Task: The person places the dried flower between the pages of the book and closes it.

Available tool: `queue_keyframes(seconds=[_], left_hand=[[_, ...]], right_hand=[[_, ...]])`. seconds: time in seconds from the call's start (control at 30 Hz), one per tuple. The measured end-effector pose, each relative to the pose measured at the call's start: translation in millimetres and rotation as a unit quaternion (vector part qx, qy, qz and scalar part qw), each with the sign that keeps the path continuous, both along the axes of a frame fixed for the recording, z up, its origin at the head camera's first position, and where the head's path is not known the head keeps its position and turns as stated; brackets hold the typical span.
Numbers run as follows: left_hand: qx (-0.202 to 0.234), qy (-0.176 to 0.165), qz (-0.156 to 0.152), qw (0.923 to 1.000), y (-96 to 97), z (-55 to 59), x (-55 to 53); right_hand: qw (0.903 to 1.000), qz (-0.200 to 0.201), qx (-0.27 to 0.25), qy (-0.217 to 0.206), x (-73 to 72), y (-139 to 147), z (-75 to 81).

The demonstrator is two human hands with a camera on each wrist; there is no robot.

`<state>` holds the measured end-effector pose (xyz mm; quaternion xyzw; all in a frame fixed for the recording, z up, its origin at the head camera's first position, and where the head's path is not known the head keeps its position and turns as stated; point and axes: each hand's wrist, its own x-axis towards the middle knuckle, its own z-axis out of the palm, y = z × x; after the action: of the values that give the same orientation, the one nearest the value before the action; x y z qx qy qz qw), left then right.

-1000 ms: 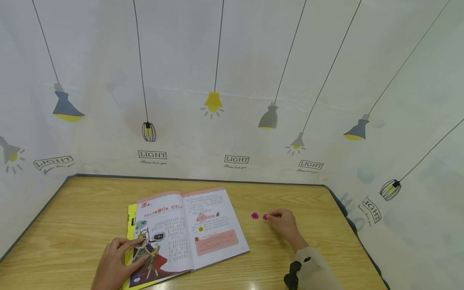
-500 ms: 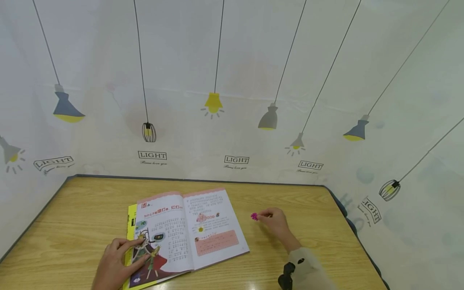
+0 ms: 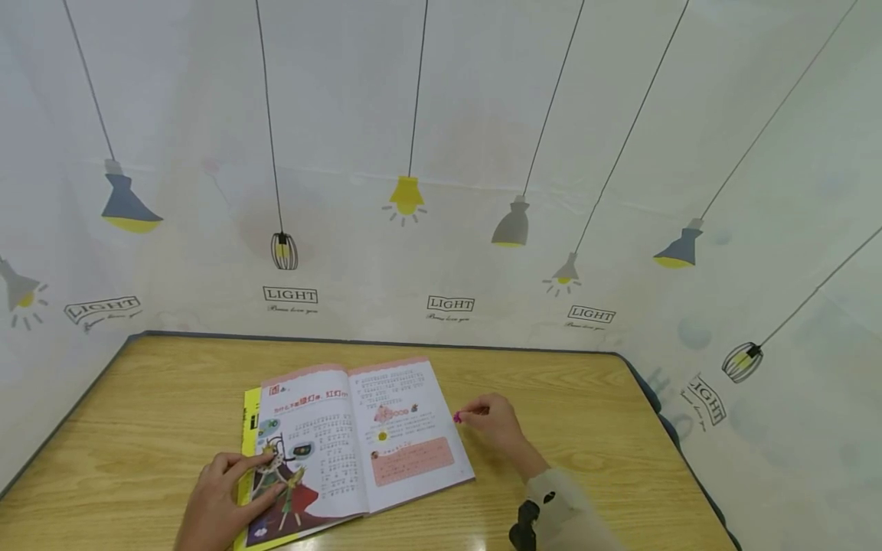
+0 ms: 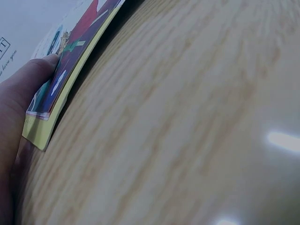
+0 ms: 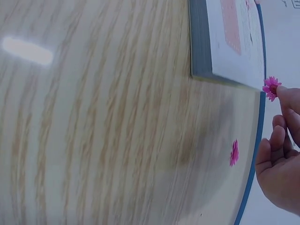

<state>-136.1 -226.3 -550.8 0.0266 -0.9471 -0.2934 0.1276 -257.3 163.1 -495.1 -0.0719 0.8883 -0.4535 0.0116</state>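
Your right hand (image 3: 496, 425) is gripping by its fingertips: you are pinching a pink flower (image 3: 458, 417) between the thumb and a finger, the gap taken up by the flower alone. Your remaining right fingers are curling loosely toward the palm, as the right wrist view is showing. The flower is sitting just beside the right-hand margin of an open book (image 3: 361, 436), well in from the right edge of the table (image 3: 592, 405); whether it is touching the book, I cannot tell. A second pink flower (image 5: 234, 153) is lying on the table near your right hand, showing nearly edge-on.

Your left hand (image 3: 217, 490) is staying unclenched: you are resting an outstretched index finger and thumb, spread apart, on the illustrated left page. The lie of your other left fingers is partly hidden. The book is lying open somewhat left of the table's middle, apart from the far edge. A yellow cover (image 3: 249, 421) is protruding from beneath it on the left.

Your right sleeve (image 3: 568, 509) is reaching in over the table, with a black item (image 3: 525, 524) showing beside it. Beyond the far edge, a wall (image 3: 344, 229) is displaying printed lamps.
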Motion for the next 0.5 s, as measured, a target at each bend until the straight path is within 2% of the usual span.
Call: queue_keyframes(seconds=[0.17,0.33,0.5], left_hand=[[0.001,-0.008,0.003,1.0,-0.9,-1.8,-0.5],[0.002,-0.001,0.003,1.0,-1.1,-3.0,-0.8],[0.002,-0.003,0.002,1.0,-1.0,-3.0,-0.7]], right_hand=[[0.9998,0.014,0.014,-0.006,-0.8,-13,-1.6],[0.9992,0.021,0.029,-0.017,-0.4,-25,-3.0],[0.9987,0.042,0.025,-0.015,0.3,-34,-1.8]])
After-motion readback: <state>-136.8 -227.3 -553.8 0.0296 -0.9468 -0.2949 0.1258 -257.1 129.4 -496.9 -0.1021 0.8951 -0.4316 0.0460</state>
